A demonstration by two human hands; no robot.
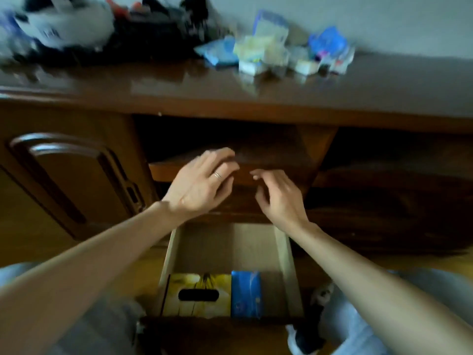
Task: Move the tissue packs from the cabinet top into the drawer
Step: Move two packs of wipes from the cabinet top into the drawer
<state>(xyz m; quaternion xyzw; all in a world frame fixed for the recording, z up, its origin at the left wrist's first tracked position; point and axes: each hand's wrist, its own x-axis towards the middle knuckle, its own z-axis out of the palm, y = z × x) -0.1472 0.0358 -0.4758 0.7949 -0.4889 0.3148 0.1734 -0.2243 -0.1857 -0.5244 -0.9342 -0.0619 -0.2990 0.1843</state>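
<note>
— Where are the arms?

— Both bare forearms reach forward and up from the lower corners, converging toward the middle

— And the left hand [202, 184]?

— Back of it faces the camera, fingers loosely curved and pointing up and right, a thin ring on one finger, holding nothing

— The right hand [280, 198]?

— Just beside the left, not touching it, fingers [258, 173] loosely curled and spread, tips toward the left hand, also holding nothing

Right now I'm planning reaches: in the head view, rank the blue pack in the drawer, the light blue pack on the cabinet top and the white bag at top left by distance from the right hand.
1. Blue pack in the drawer, below the right hand.
2. Light blue pack on the cabinet top, above.
3. White bag, far upper left.
</note>
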